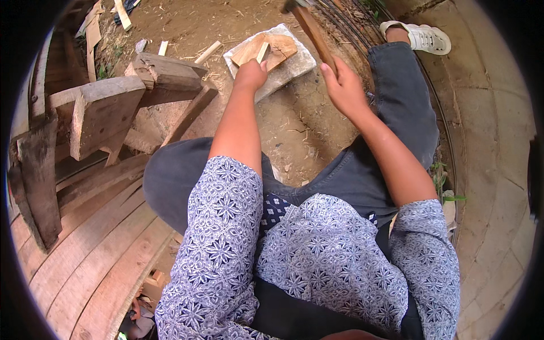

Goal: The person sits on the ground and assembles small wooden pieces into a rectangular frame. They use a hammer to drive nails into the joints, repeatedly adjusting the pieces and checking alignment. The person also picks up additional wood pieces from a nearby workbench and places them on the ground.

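Observation:
My left hand (pixel 251 75) is closed around a short pale wooden stick (pixel 263 52), whose end sticks out past my thumb over a thick wooden block (pixel 282 47). Under the block lies a flat grey-white stone slab (pixel 302 67) on the dirt. To the right, my right hand (pixel 344 89) grips a wooden-handled striking tool (pixel 313 33), raised with its handle slanting up to the left. Its dark head is mostly cut off by the upper rim, so I cannot tell its exact kind.
On the left stand rough timber pieces (pixel 107 107) and curved planks (pixel 96 243). Offcuts (pixel 208 52) and shavings litter the dirt ground (pixel 289 139). Dark cables or rods (pixel 340 25) run along the right, beside a concrete surface (pixel 487 141). My right shoe (pixel 425 39) rests near them.

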`<control>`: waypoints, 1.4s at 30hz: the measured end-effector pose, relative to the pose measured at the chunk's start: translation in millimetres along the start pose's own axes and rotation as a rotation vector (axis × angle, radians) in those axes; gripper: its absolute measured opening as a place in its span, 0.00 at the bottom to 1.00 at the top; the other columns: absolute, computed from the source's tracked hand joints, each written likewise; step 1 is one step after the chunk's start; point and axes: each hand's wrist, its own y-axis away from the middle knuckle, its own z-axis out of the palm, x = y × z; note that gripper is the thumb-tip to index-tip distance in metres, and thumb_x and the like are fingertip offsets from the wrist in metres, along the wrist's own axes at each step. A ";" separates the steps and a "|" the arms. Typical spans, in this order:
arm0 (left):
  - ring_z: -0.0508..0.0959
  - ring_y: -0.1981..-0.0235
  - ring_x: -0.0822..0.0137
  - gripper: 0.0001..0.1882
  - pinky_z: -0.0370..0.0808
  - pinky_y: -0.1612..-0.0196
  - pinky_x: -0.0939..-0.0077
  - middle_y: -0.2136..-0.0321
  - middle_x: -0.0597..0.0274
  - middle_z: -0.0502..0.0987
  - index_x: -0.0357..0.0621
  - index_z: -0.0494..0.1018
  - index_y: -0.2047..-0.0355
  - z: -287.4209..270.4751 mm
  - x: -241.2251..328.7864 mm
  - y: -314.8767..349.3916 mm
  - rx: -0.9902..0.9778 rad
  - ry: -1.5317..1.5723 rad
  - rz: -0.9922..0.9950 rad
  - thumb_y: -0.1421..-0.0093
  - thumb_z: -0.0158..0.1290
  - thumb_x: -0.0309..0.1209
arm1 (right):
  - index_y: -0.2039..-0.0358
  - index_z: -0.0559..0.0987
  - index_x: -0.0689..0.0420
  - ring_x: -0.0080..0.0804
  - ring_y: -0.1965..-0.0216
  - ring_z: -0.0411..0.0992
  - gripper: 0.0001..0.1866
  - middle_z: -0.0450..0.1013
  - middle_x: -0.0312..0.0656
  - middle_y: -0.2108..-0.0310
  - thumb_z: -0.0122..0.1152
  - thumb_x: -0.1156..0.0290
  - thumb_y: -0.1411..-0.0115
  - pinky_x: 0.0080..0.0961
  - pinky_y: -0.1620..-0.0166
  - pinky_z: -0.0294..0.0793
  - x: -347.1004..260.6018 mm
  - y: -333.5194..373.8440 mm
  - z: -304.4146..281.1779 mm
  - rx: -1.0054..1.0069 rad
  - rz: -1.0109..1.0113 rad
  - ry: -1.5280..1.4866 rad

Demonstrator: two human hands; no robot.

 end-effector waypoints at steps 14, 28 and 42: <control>0.79 0.51 0.42 0.23 0.75 0.49 0.53 0.57 0.36 0.79 0.36 0.75 0.51 3.7 12.2 5.1 0.148 0.200 0.019 0.33 0.47 0.45 | 0.54 0.76 0.60 0.57 0.61 0.76 0.20 0.77 0.57 0.66 0.54 0.56 0.35 0.48 0.56 0.72 47.2 -23.7 -4.7 -0.038 0.231 0.100; 0.80 0.65 0.47 0.22 0.74 0.61 0.58 0.69 0.44 0.79 0.38 0.71 0.55 -95.9 111.4 62.2 0.609 0.609 0.555 0.33 0.52 0.47 | 0.45 0.74 0.61 0.59 0.52 0.74 0.23 0.76 0.63 0.59 0.53 0.59 0.34 0.47 0.49 0.72 75.4 -56.1 59.3 -0.015 -0.186 0.177; 0.71 0.58 0.46 0.19 0.69 0.53 0.59 0.59 0.48 0.73 0.37 0.67 0.52 -194.9 114.2 151.8 0.644 0.162 1.114 0.36 0.55 0.37 | 0.70 0.77 0.58 0.19 0.76 0.64 0.20 0.66 0.31 0.79 0.49 0.57 0.26 0.18 0.70 0.66 -145.6 28.1 -78.8 -0.468 -0.283 -1.297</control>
